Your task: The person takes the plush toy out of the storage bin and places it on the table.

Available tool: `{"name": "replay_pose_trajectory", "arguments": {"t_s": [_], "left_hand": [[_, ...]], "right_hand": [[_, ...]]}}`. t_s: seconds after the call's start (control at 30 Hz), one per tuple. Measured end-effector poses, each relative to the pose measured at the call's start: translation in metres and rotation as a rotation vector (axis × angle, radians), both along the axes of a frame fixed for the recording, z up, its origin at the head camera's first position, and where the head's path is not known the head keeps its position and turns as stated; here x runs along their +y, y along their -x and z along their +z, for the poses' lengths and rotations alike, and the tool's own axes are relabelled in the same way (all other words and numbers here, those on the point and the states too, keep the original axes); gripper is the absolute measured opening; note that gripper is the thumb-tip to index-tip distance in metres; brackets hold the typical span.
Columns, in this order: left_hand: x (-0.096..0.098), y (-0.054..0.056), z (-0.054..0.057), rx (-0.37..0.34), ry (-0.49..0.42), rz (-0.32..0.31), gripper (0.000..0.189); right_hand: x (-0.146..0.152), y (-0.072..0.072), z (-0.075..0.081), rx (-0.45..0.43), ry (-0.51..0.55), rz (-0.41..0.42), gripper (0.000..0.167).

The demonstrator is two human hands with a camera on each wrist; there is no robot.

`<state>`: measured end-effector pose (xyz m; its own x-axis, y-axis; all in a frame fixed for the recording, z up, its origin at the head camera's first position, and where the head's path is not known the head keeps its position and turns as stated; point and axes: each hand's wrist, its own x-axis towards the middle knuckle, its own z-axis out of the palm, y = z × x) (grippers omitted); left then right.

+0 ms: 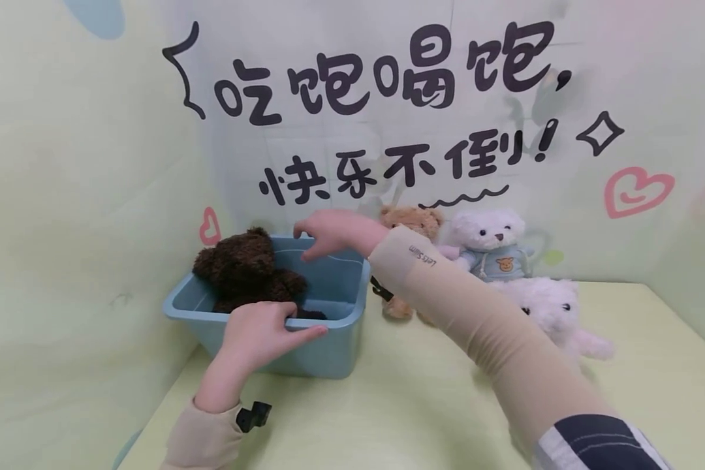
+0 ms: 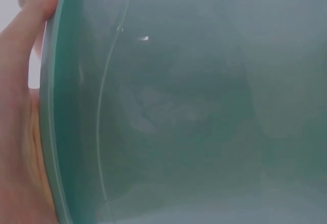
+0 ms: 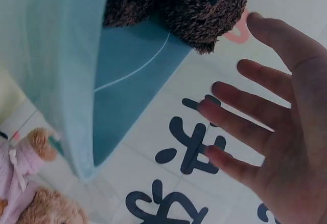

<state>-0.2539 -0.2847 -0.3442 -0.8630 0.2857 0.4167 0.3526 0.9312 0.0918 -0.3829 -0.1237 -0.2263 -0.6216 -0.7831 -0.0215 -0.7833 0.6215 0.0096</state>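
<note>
A blue plastic bin stands on the table with a dark brown teddy bear leaning in its left part. My left hand grips the bin's near rim, fingers over the edge and thumb along the outside. In the left wrist view the thumb lies on the rim beside the bin's smooth outer wall. Above the bin's back right side hovers my right hand, holding nothing. Its fingers are spread apart in the right wrist view, close to the brown bear's head.
Right of the bin sit a light brown teddy bear and a white bear in a blue hoodie. Nearer, another white bear is partly hidden by my right arm. A printed backdrop rises behind the yellow table.
</note>
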Motion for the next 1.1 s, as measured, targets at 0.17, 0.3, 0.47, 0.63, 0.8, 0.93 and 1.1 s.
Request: {"name": "replay_pose_trajectory", "arguments": {"t_s": [0.17,0.3,0.47,0.63,0.8,0.93,1.1], "left_hand": [[-0.002,-0.001,-0.001,0.03,-0.009,-0.017,0.062],[-0.002,-0.003,-0.002,0.033,-0.008,-0.021,0.063],[-0.002,-0.003,-0.003,0.047,-0.002,-0.041,0.064],[-0.004,-0.002,-0.001,0.061,0.002,-0.03,0.064],[-0.001,-0.001,-0.001,0.062,0.003,-0.026,0.064],[0.0,0.0,-0.001,0.076,0.014,-0.029,0.064],[-0.002,-0.001,-0.001,0.076,0.013,-0.03,0.063]], "right_hand": [[-0.023,-0.003,0.001,0.12,0.059,0.052,0.038],[-0.041,-0.005,-0.005,0.24,0.123,0.102,0.029],[-0.056,-0.004,-0.016,0.378,0.24,0.146,0.018],[-0.07,0.001,-0.029,0.451,0.368,0.178,0.019],[-0.072,0.009,-0.047,0.417,0.474,0.122,0.015],[-0.071,0.014,-0.054,0.322,0.574,0.059,0.014],[-0.074,0.016,-0.058,0.311,0.535,0.059,0.019]]}}
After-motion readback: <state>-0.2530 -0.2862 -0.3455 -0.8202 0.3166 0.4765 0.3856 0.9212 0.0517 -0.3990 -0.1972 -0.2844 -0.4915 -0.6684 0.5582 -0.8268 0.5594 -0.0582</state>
